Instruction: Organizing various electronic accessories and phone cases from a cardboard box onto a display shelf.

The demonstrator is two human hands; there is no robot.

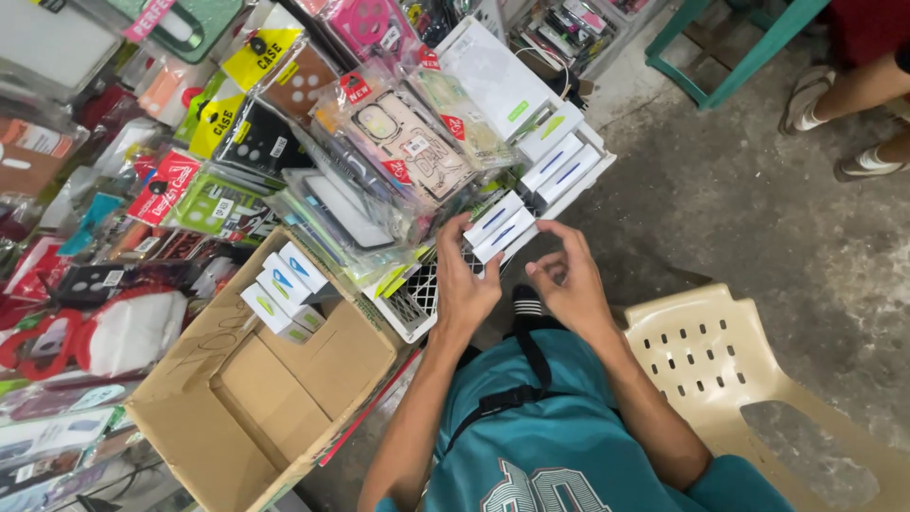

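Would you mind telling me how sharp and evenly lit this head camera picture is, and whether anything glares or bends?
Head view: daylight is soft and even, with no hard shadows; the left hand, right hand and small white boxes are sharp; clear plastic phone-case packets catch mild glare; the wide lens bows the edges, stretching the cardboard box and plastic chair.

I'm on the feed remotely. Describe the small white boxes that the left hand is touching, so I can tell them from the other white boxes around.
Start at the big open cardboard box at lower left, then go right to the white mesh basket beside it. Above it the left hand presses two small white boxes, each with a blue streak. Unlike the white boxes on the carton's rim, they lie under fingers, at the near end of a white row.
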